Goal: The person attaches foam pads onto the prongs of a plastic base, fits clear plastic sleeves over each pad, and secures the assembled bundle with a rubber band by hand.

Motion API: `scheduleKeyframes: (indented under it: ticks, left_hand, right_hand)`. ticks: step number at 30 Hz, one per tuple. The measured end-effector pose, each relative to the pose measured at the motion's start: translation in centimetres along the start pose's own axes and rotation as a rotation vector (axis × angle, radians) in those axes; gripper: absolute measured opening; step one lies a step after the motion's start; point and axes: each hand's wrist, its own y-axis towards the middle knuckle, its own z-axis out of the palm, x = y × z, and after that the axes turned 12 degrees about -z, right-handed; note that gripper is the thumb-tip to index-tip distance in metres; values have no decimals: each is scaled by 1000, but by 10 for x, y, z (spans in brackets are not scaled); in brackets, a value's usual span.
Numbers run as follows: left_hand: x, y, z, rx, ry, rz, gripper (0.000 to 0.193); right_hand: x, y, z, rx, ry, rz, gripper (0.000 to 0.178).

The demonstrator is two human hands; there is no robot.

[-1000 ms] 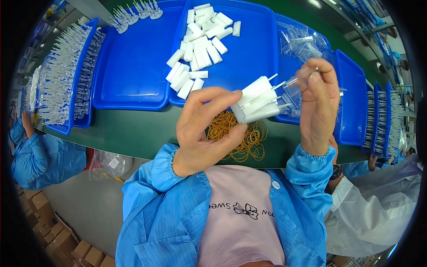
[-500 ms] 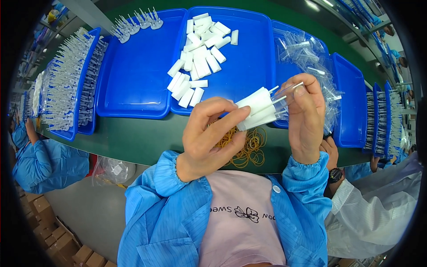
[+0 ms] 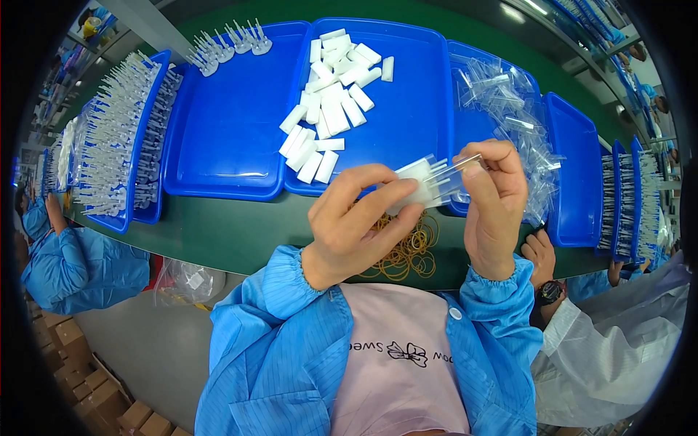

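Note:
My left hand (image 3: 360, 218) is closed on a small bundle of white blocks (image 3: 416, 174). Thin white sticks and clear plastic poke out at the bundle's right end. My right hand (image 3: 496, 207) pinches a thin clear plastic piece (image 3: 456, 174) between thumb and forefinger, its near end up against those sticks. Whether it touches them, I cannot tell. Under the bundle lies a heap of tan rubber bands (image 3: 414, 256), partly hidden by my left hand. Loose white blocks (image 3: 334, 109) lie beyond in a blue tray (image 3: 411, 102).
Clear plastic pieces (image 3: 520, 109) fill a tray at the right. Further right stands another blue tray (image 3: 574, 167). At the left are a blue tray (image 3: 225, 131) and upright racks of white stemmed parts (image 3: 113, 145). A co-worker's hand (image 3: 539, 256) rests close to my right sleeve.
My left fingers have slid further along the bundle and cover more of it. The clear piece in my right hand has come down and left, against the bundle's end.

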Motion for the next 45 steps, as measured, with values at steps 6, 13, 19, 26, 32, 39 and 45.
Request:
scheduleKeyframes:
  ticks: [6,13,19,26,32,39,45]
  left_hand:
    - [3,7,0,-62,65,-3,27]
    - [2,2,4,-68,65,35,25]
    - [-1,2,4,-76,76,24,23]
    - [-8,1,3,13,100,-16,21]
    - [-2,3,7,25,18,-88,20]
    - [1,-4,3,63,-101,42,36]
    - [7,-9,-2,49,-208,-199,58]
  right_hand:
    - [0,0,-3,76,-94,-17,18]
    - [-7,-4,-11,107,-164,13,16]
    - [-8,-4,-12,111,-37,130,14]
    - [-15,-4,-18,93,170,274,15]
    - [-17,-7,-21,83,136,230,13]
    - [-16,-2,-26,193,157,297,14]
    - [-23,-4,-21,169,199,320,14]
